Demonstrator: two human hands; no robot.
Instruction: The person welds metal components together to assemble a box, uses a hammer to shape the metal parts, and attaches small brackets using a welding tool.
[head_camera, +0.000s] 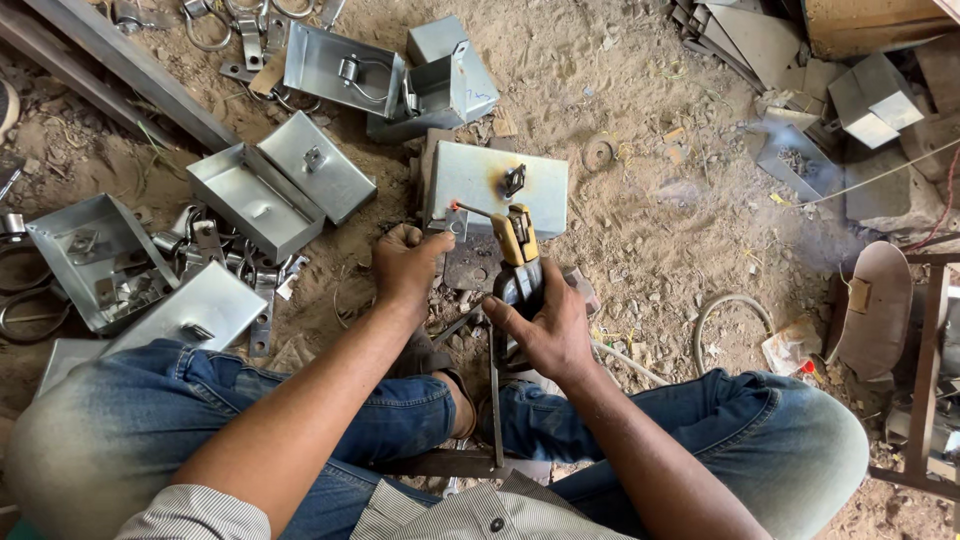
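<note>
A worker in faded blue jeans (150, 420), paler and dusty over the knees, and a shirt (440, 515) of fine grey-and-white stripes with a small dark button at the front. The shirt's sleeves end short of the elbows, leaving both forearms bare. The left hand (405, 262) and right hand (540, 330) wear no gloves, rings or watch.

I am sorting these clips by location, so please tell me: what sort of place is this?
Most likely a small metal-fabrication workshop with a dirt floor. The right hand holds a welding electrode holder over a galvanized metal box, and similar boxes and scrap lie around.
</note>
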